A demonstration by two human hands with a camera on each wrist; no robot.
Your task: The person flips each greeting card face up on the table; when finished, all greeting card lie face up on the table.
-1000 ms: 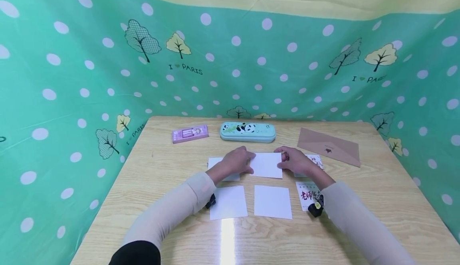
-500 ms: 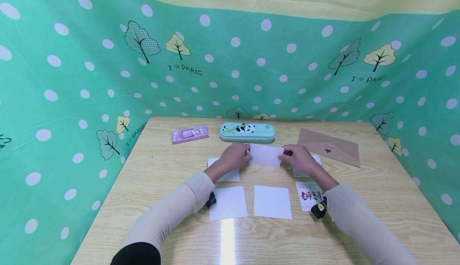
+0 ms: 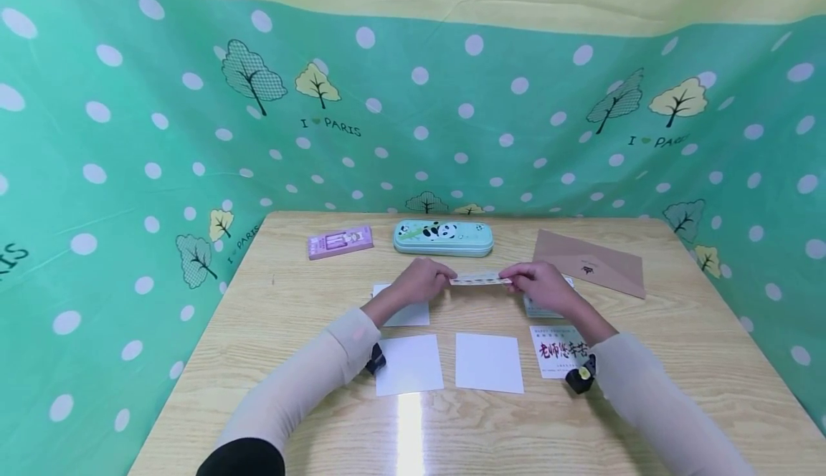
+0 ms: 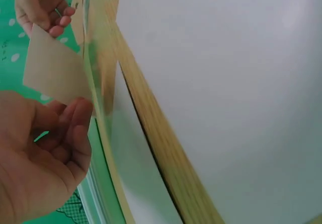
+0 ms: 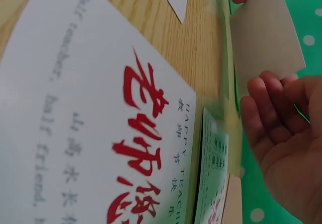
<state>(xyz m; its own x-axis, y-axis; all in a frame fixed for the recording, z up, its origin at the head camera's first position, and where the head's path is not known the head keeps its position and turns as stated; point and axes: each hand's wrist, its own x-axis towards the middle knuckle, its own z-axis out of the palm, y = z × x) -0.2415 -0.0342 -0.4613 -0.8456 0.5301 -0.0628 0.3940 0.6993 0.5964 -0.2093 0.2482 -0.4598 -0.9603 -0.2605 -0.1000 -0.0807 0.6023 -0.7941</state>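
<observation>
Both hands hold a small card [image 3: 480, 279] above the middle of the table, tilted so that its printed side shows as a thin strip. The left hand [image 3: 419, 281] pinches its left end. At the right end, the right hand [image 3: 538, 286] pinches it between thumb and fingers. From the wrists, the card's plain pale side [image 4: 55, 68] is seen. White blank cards [image 3: 409, 365] [image 3: 489, 363] lie in front. Another white card [image 3: 409, 315] is partly covered by the left arm. A card with red lettering [image 3: 555, 350] and a greenish printed card [image 3: 542, 311] lie by the right arm.
Along the back of the wooden table [image 3: 271, 361] are a purple box [image 3: 340, 241], a teal panda pencil case [image 3: 444, 238] and a brown envelope [image 3: 590, 264]. Behind hangs a green dotted curtain [image 3: 387, 132].
The card has been raised off the table and tipped, from lying flat with its white face up to nearly edge-on, showing print. Both hands rose with it; the other cards stayed put.
</observation>
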